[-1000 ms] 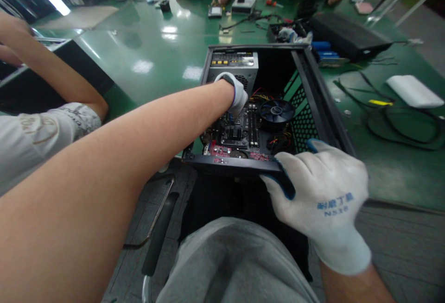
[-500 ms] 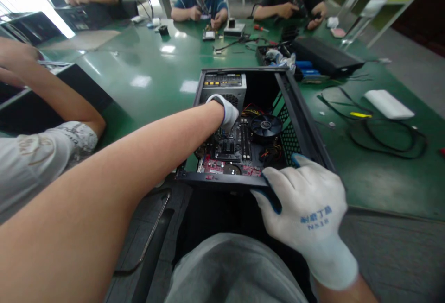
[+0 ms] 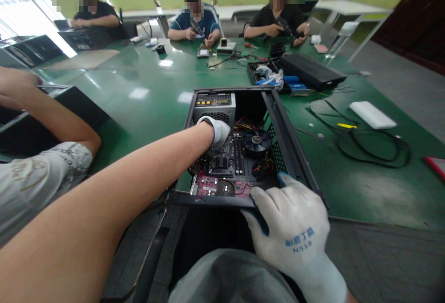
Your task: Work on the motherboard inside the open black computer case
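Observation:
An uncovered black computer case lies in front of me at the table's near edge. My left hand, in a white glove, reaches into it over the motherboard, close below the power supply. Its fingers are drawn together and point down; whatever they hold is hidden. With my right hand, also gloved, I grip the near right corner of the case frame, thumb outside and fingers over the edge. A fan sits right of the motherboard, and a red circuit board lies along the near side.
Black cable lies coiled on the green table at right, near a white block. Behind the case are a tray of parts and a black box. A co-worker's arm is at left; several people sit opposite.
The view has tilted up, so the case and both hands appear lower and slightly further left. My left hand stays inside the case, and my right hand keeps its hold on the frame.

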